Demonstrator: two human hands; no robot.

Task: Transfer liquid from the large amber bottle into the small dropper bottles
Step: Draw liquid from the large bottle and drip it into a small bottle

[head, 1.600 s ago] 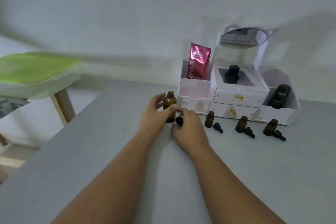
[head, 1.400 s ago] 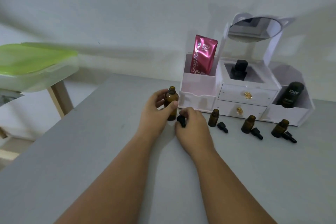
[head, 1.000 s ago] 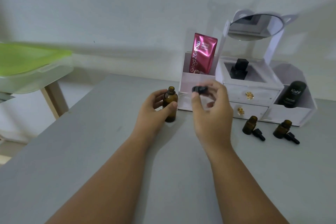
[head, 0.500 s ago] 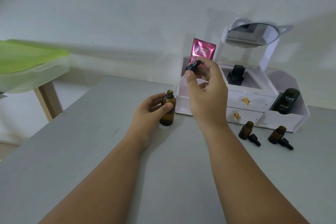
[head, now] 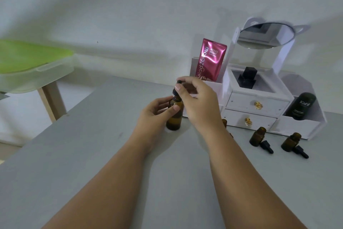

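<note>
Large amber glass bottle (head: 174, 115) upright on grey worktop (head: 92, 154), gripped by our left hand (head: 157, 113) | right hand (head: 196, 102) pinches black dropper (head: 177, 88), half a second ago raised, now lowered into its neck | we judge drawing liquid comes next; small amber dropper bottles (head: 257, 136) wait uncapped.

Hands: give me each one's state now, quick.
Left hand: closed around the large amber bottle.
Right hand: pinching the black dropper cap at the bottle's mouth.

Standing at the far right of the grey table (head: 55, 163): a white organizer (head: 256, 106) holding a pink packet (head: 210, 59), a round mirror (head: 267, 35), a black tube (head: 301, 106). Sitting far left: a green-lidded box (head: 27, 65).
</note>
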